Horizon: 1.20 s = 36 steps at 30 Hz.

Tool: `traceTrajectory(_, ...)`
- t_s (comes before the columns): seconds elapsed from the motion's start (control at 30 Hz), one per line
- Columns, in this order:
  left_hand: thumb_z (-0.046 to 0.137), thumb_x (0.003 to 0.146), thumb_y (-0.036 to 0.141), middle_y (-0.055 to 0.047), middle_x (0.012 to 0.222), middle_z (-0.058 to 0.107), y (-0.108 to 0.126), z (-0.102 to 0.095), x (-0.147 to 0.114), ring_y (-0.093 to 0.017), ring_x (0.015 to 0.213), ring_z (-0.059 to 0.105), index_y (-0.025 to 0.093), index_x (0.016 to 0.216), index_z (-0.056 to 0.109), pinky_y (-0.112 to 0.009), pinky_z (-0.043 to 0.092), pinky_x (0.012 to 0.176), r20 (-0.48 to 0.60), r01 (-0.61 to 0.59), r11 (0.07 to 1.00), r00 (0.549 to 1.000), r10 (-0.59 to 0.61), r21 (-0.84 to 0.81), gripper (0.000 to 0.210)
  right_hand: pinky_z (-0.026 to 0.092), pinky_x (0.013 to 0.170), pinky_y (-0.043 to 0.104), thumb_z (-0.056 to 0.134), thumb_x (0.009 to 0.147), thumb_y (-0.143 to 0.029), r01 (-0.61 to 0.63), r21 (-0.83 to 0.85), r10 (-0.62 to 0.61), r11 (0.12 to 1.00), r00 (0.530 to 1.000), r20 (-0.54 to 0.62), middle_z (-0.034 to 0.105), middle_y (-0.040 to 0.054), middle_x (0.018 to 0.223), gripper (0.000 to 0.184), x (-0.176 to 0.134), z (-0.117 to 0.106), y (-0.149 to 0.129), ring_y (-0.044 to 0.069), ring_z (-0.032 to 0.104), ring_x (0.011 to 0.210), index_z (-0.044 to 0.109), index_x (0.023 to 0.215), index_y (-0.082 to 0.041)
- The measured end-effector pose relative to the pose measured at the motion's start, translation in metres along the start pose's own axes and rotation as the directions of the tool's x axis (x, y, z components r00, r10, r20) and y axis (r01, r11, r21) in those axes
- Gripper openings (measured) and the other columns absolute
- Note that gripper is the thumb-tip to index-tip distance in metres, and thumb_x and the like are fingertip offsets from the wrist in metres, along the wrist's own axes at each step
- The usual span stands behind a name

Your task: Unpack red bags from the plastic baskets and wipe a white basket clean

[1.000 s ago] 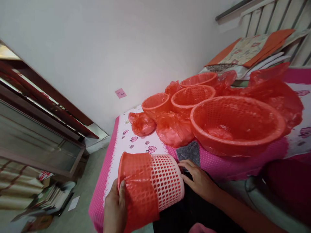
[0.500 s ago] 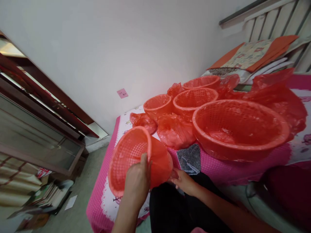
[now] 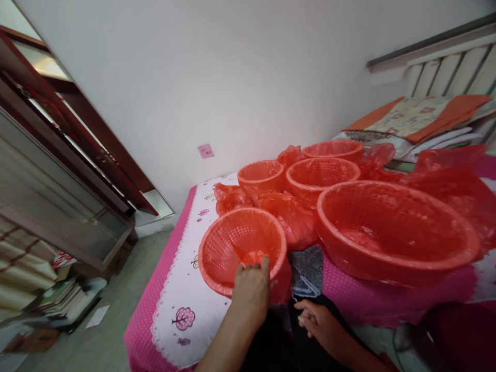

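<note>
Near basket (image 3: pixel 217 233), perforated plastic lined with glossy red film, sits on the bed's near edge, round mouth up and tipped toward you. Your left hand (image 3: pixel 252 287) lies over its near rim, fingers bent close together; thumb hidden, can't tell if they clamp it. Your right hand (image 3: pixel 315 321), over your lap, has loosely curled fingers; can't tell if they pinch anything. Just beside: fuzzy grey cloth (image 3: pixel 310 264). Beyond: crinkly red bag (image 3: pixel 296 225), big wide basket (image 3: pixel 399 266), printed bedsheet (image 3: pixel 174 289).
</note>
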<state>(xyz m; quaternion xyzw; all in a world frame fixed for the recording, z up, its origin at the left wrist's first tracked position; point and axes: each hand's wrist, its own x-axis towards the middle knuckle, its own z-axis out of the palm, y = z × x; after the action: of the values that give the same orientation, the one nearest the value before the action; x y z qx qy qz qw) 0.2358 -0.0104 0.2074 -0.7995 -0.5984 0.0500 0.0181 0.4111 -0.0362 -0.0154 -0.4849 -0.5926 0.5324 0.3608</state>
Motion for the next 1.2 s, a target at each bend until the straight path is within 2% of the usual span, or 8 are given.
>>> traceTrajectory(0.13, 0.076, 0.089, 0.034, -0.016, 0.135, 0.069, -0.007, 0.014, -0.025, -0.036, 0.124, 0.065, 0.023, 0.150, 0.052, -0.053, 0.051, 0.105, -0.247, 0.050, 0.983, 0.965, -0.093, -0.178, 0.067, 0.060, 0.068, 0.040, 0.054, 0.087, -0.053, 0.022, -0.073, -0.032, 0.997, 0.989, -0.148, 0.073, 0.0069, 0.079, 0.041, -0.011, -0.024, -0.026, 0.026, 0.072, 0.072, 0.072, 0.109, -0.024)
traceTrajectory(0.27, 0.064, 0.097, 0.043, -0.015, 0.147, 0.062, -0.049, 0.028, -0.046, -0.032, 0.141, 0.054, 0.022, 0.146, 0.054, -0.054, 0.044, 0.118, -0.558, 0.016, 0.911, 0.786, -0.266, -0.412, 0.054, 0.062, 0.091, 0.045, 0.053, 0.094, -0.056, 0.134, -0.158, -0.184, 0.978, 0.912, -0.366, 0.075, 0.0146, 0.120, 0.050, -0.008, -0.043, -0.078, 0.031, 0.074, 0.107, 0.065, 0.131, -0.025)
traceTrajectory(0.37, 0.059, 0.098, 0.049, -0.017, 0.149, 0.060, -0.091, 0.023, -0.039, -0.032, 0.145, 0.050, 0.019, 0.142, 0.056, -0.054, 0.038, 0.123, -0.573, 0.084, 0.826, 0.681, -0.457, -0.558, 0.053, 0.053, 0.110, 0.050, 0.050, 0.099, -0.053, 0.227, -0.248, -0.318, 0.942, 0.841, -0.437, 0.062, 0.0144, 0.147, 0.054, 0.012, -0.052, -0.121, 0.032, 0.065, 0.129, 0.056, 0.145, -0.026)
traceTrajectory(0.43, 0.056, 0.098, 0.045, -0.019, 0.151, 0.059, -0.116, 0.017, -0.024, -0.031, 0.145, 0.051, 0.015, 0.142, 0.055, -0.051, 0.037, 0.124, -0.489, 0.159, 0.740, 0.657, -0.573, -0.654, 0.053, 0.044, 0.119, 0.054, 0.050, 0.100, -0.052, 0.301, -0.329, -0.428, 0.895, 0.790, -0.440, 0.058, 0.0140, 0.153, 0.055, 0.035, -0.055, -0.144, 0.032, 0.055, 0.141, 0.054, 0.148, -0.025)
traceTrajectory(0.53, 0.055, 0.098, 0.036, -0.023, 0.158, 0.051, -0.141, 0.010, 0.008, -0.030, 0.150, 0.046, 0.008, 0.149, 0.045, -0.045, 0.035, 0.125, -0.316, 0.296, 0.637, 0.675, -0.666, -0.712, 0.059, 0.034, 0.125, 0.055, 0.050, 0.101, -0.051, 0.350, -0.416, -0.511, 0.839, 0.771, -0.381, 0.052, 0.0162, 0.158, 0.060, 0.080, -0.053, -0.169, 0.032, 0.046, 0.149, 0.049, 0.152, -0.021)
traceTrajectory(0.73, 0.060, 0.095, 0.028, -0.023, 0.140, 0.067, -0.158, 0.015, 0.047, -0.032, 0.129, 0.066, 0.010, 0.140, 0.053, -0.042, 0.050, 0.106, -0.128, 0.401, 0.608, 0.756, -0.642, -0.685, 0.049, 0.034, 0.125, 0.052, 0.055, 0.098, -0.043, 0.093, -0.574, -0.272, 0.814, 0.933, -0.234, 0.043, 0.0274, 0.162, 0.071, 0.151, -0.041, -0.191, 0.035, 0.040, 0.153, 0.040, 0.157, -0.007)
traceTrajectory(0.87, 0.054, 0.097, 0.028, -0.021, 0.122, 0.075, -0.155, 0.019, 0.044, -0.033, 0.116, 0.072, 0.013, 0.135, 0.053, -0.041, 0.052, 0.094, -0.049, 0.473, 0.631, 0.775, -0.629, -0.614, 0.041, 0.038, 0.121, 0.052, 0.061, 0.095, -0.044, 0.094, -0.606, -0.264, 0.790, 0.944, -0.197, 0.042, 0.0288, 0.161, 0.077, 0.157, -0.035, -0.185, 0.038, 0.042, 0.151, 0.038, 0.159, -0.008)
traceTrajectory(1.2, 0.053, 0.099, 0.031, -0.024, 0.135, 0.067, -0.136, 0.016, 0.042, -0.036, 0.125, 0.067, 0.012, 0.141, 0.047, -0.044, 0.050, 0.099, -0.074, 0.490, 0.666, 0.773, -0.630, -0.563, 0.046, 0.046, 0.111, 0.047, 0.059, 0.095, -0.041, 0.052, -0.685, -0.249, 0.726, 0.950, -0.191, 0.044, 0.0254, 0.157, 0.079, 0.146, -0.042, -0.174, 0.037, 0.052, 0.143, 0.031, 0.163, -0.011)
